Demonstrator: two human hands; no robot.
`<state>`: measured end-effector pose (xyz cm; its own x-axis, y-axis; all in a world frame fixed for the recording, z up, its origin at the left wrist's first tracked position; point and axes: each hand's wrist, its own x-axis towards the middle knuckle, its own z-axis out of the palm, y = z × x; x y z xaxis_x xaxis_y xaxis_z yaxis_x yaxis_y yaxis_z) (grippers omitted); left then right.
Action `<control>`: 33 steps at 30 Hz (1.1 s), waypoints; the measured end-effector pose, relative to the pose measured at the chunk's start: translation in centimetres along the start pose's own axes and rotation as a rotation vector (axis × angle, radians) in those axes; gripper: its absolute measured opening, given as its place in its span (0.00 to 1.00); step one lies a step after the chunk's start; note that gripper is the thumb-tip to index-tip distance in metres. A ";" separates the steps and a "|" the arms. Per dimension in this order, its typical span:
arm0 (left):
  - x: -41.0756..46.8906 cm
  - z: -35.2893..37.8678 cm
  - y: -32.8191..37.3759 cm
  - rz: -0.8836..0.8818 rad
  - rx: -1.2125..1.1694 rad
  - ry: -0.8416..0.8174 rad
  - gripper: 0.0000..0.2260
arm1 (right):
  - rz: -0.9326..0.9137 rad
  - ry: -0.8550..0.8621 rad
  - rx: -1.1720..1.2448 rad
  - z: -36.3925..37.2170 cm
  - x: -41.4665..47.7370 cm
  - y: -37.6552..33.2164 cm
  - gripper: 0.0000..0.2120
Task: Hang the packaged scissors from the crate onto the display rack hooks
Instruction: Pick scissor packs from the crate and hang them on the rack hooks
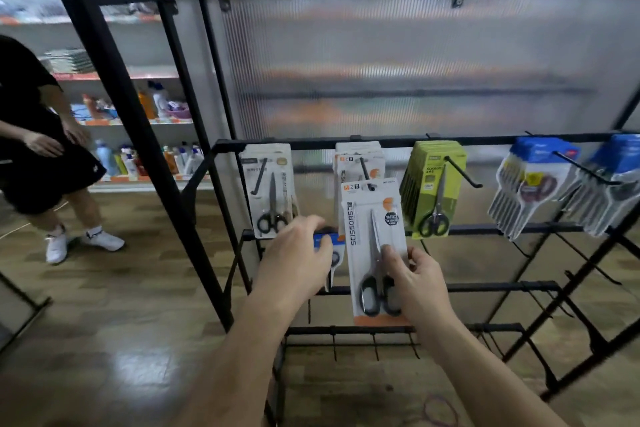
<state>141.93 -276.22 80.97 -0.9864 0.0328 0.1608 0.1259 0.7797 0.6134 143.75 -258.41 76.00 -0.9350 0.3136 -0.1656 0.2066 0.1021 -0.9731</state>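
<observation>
The right hand has its grip closed on a white scissors pack, thumb on the front over the blade and fingers behind, roughly at mid-height of the card. Above that grip, the pack's hang hole sits right at the tip of the second hook, so it looks to be going on; whether the hole has passed over the tip cannot be told. Further up and behind, matching white packs already hang on that same hook.

The left hand, just left of the right grip, holds a blue-topped pack, mostly hidden under the fingers and not yet hung.

The display rack is already well filled: a pale pack on the hook up and to the left, a green stack up and to the right, and blue-headed stacks farther right.

As a judgement, the task is well along. At least the two packs in hand remain. The crate is out of view, so what is left in it cannot be told.
</observation>
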 end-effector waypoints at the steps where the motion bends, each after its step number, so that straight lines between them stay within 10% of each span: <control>1: 0.1 -0.1 -0.2 0.024 0.012 -0.008 0.13 | 0.005 0.017 0.007 0.4 0.4 -0.2 0.11; 15: -1.2 1.5 -0.4 0.018 0.207 -0.159 0.16 | 0.075 -0.029 -0.312 3.8 10.4 -3.2 0.16; 23: -8.2 2.3 5.1 -0.070 0.260 -0.096 0.14 | -0.268 -0.323 -0.727 -6.2 -0.8 -5.6 0.22; 33: -13.7 3.5 11.2 0.124 0.468 -0.057 0.23 | -0.476 -0.221 -1.075 -16.8 -12.7 -3.8 0.33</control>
<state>156.52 -265.72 82.92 -0.9729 0.1669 0.1601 0.1946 0.9649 0.1764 159.63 -246.95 84.52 -0.9906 -0.1282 0.0484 -0.1370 0.9344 -0.3288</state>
